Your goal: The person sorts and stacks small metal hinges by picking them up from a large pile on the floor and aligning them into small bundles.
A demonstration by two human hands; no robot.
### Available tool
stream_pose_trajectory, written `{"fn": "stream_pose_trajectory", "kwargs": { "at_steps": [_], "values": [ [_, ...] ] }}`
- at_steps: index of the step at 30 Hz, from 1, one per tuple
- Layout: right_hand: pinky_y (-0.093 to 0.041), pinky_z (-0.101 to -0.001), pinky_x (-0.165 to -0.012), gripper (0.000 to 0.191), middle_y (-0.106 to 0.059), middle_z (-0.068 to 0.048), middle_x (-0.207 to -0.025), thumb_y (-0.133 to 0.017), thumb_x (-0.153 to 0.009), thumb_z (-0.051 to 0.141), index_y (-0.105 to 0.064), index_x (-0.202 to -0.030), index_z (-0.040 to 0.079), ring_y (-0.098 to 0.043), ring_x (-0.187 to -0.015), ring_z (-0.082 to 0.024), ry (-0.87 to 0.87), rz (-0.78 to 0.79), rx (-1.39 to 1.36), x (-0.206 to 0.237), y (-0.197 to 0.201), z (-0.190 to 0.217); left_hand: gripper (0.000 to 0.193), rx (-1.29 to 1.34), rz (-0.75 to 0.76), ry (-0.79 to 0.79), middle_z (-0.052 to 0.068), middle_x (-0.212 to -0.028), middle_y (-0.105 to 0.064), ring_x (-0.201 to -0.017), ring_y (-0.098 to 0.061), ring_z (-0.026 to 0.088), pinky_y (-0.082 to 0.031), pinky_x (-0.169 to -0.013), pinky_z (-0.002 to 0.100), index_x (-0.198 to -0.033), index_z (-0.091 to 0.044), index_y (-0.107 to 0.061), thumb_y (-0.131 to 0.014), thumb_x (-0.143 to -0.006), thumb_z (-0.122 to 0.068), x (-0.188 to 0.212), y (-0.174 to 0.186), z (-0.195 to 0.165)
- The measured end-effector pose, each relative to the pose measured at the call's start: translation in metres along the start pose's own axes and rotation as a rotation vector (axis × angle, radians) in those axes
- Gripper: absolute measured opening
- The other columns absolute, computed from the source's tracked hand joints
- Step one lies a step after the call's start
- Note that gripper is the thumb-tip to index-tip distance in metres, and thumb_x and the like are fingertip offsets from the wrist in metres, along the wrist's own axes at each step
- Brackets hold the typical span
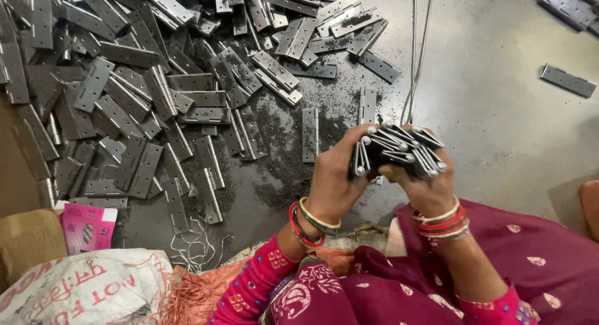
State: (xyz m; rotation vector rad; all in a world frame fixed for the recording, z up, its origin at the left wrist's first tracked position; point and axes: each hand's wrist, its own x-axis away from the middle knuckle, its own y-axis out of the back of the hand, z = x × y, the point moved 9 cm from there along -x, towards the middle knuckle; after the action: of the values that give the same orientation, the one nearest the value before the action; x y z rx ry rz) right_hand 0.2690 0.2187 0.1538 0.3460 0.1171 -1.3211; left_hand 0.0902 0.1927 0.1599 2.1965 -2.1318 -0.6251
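- Grey concrete floor (499,131), dusted with dark metal filings.
- Your left hand (334,178) and right hand (427,188) both clamp a bundle of folded steel hinges (396,150), held above your lap.
- Two single hinges (310,135) lie flat just beyond.
- Large hinge pile (137,94) spreads far left; thin rods (418,50) lie behind.
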Motion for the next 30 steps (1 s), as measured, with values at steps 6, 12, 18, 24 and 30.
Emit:
{"fn": "stream_pose_trajectory", "kwargs": {
  "at_steps": [6, 12, 18, 24, 30],
  "values": [
    [-0.048, -0.0437, -0.106, 0.12, -0.045, -0.019, -0.152, -0.097, -0.055, 0.029, -0.032, -0.153, 0.004, -0.049, -0.134, -0.036, -0.04, 0.221, -0.006, 0.019, -0.029, -0.024, 0.146, -0.395, -0.02, -0.448, 0.027, -0.153, -0.038, -0.134, -0.047, 0.05, -0.032, -0.109, 0.063, -0.158, -0.009, -0.01, -0.086, -0.042, -0.054, 0.016, -0.015, 0.004],
    [-0.058, -0.0345, -0.093, 0.082, -0.073, -0.01, -0.121, -0.096, -0.068, 0.027, -0.053, -0.136, 0.01, -0.072, -0.109, -0.023, -0.172, 0.343, 0.368, 0.039, -0.054, -0.079, 0.07, 0.157, 0.209, 0.133, 0.012, -0.128, -0.074, -0.119, -0.074, 0.026, -0.059, -0.1, 0.035, -0.141, -0.013, -0.053, -0.084, -0.078, -0.018, 0.044, -0.048, 0.113],
    [-0.059, -0.0345, -0.088, 0.055, -0.079, -0.01, -0.109, -0.087, -0.078, 0.023, -0.066, -0.125, 0.004, -0.072, -0.099, -0.024, -0.382, 0.168, 0.16, 0.029, -0.042, -0.08, 0.052, 0.092, 0.132, 0.138, 0.014, -0.105, -0.077, -0.103, -0.077, 0.03, -0.059, -0.086, 0.036, -0.129, -0.01, -0.059, -0.08, -0.081, -0.012, 0.023, -0.029, 0.09],
    [-0.068, -0.0332, -0.088, 0.055, -0.076, -0.009, -0.12, -0.088, -0.081, 0.025, -0.065, -0.127, 0.005, -0.079, -0.101, -0.024, 0.086, 0.096, 0.168, 0.032, -0.026, 0.001, 0.059, -0.002, 0.096, -0.027, 0.013, -0.119, -0.076, -0.11, -0.076, 0.028, -0.062, -0.095, 0.032, -0.135, -0.014, -0.059, -0.086, -0.083, -0.017, 0.029, 0.015, -0.021],
    [-0.04, -0.0563, -0.111, 0.121, -0.051, -0.035, -0.151, -0.097, -0.039, 0.046, -0.046, -0.141, 0.005, -0.056, -0.134, -0.04, 0.271, 0.403, 0.735, 0.045, -0.06, -0.015, 0.128, -0.195, 0.059, -0.278, 0.031, -0.154, -0.035, -0.14, -0.04, 0.043, -0.02, -0.119, 0.054, -0.152, -0.002, -0.022, -0.09, -0.048, -0.034, 0.044, 0.016, -0.017]
  ]
}}
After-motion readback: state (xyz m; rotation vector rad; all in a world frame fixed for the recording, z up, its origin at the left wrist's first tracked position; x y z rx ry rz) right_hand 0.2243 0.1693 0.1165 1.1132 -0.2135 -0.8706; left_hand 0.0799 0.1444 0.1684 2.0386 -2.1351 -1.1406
